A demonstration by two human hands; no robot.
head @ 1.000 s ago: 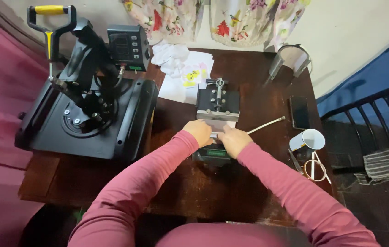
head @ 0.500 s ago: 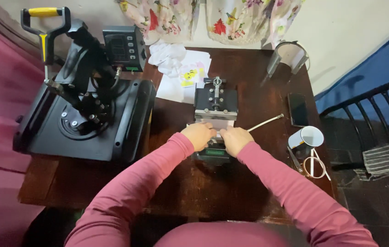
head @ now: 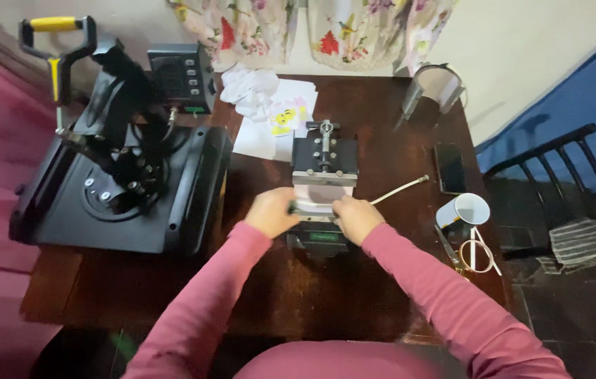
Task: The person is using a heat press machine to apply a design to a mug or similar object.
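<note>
Nearest, both hands are meeting at the front of a small mug press (head: 324, 184) sitting mid-table: the left hand (head: 271, 213) is curling round the pale cylinder clamped in it from the left, and the right hand (head: 355, 218) is closing on the same piece from the right, fingers bent around it. Both arms are wearing dark pink sleeves. A white cable (head: 399, 189) is trailing off the press toward the right. Further right, a white mug (head: 463, 209) is lying on its side near the edge of the dark wooden table (head: 298, 295), with scissors (head: 472, 253) just beside it and a dark phone (head: 450, 168) beyond. To the left, a large black heat press (head: 119, 175) is standing open, its yellow-gripped handle raised. Behind, printed paper sheets (head: 270, 116) are lying scattered, and a curved heating sleeve (head: 434, 85) is standing at the far right corner
</note>
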